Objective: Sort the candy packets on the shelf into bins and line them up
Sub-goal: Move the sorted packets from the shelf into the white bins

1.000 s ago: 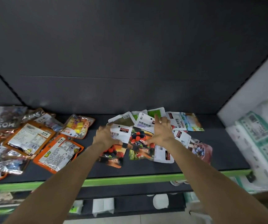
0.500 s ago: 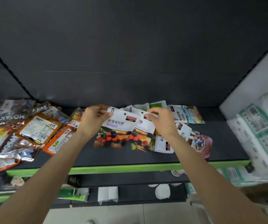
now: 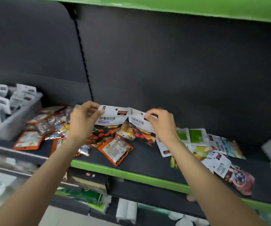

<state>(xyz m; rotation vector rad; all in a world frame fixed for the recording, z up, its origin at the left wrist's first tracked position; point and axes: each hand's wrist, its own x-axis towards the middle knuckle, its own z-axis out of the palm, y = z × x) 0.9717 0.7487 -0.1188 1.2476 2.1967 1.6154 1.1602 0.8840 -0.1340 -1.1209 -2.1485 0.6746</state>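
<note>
Lifted clear now, two raspberry packets [image 3: 111,123] hang upright, header edges up, pinched by left hand [image 3: 82,123] and right hand [image 3: 162,124].

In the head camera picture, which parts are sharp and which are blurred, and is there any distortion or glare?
Head view: the two white packets held up by the left hand and right hand are sharp enough to read; the grey bin at far left and the lower shelves are smeared by motion blur; the green shelf edge tilts and bends from the wide lens; foil packets show small glints.
</note>
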